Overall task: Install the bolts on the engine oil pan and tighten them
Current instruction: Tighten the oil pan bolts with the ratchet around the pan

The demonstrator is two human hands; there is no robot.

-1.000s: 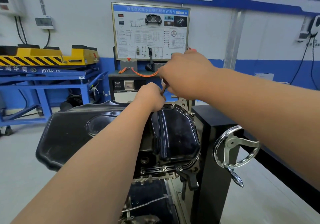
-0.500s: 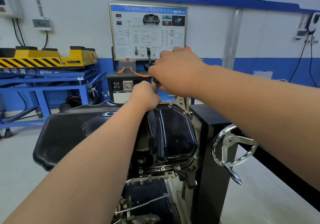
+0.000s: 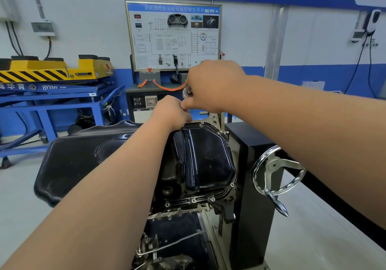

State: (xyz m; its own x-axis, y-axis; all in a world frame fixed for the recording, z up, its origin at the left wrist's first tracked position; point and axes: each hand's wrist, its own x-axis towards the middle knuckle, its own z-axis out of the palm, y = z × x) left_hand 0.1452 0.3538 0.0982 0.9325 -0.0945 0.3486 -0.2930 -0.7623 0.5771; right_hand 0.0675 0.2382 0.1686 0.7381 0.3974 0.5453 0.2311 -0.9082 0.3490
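The black engine oil pan [image 3: 205, 161] sits on top of the engine on its stand, with bolts [image 3: 193, 200] along its near flange and more at the far edge. At the pan's far rim, my left hand [image 3: 172, 112] is curled around the lower part of a ratchet tool, whose socket end is hidden under the fingers. Above it, my right hand [image 3: 211, 84] grips the ratchet handle; the silver ratchet head [image 3: 187, 92] shows just left of the knuckles.
A chrome handwheel [image 3: 277, 171] sticks out of the black stand column [image 3: 250, 186] on the right. A black plastic drip tray [image 3: 83, 157] lies left of the engine. Behind stand a training panel [image 3: 173, 36] and a blue-yellow lift table [image 3: 52, 81].
My right hand has swung leftward with the ratchet handle, and the silver head now shows beside it. My left hand stays curled at the pan's far rim.
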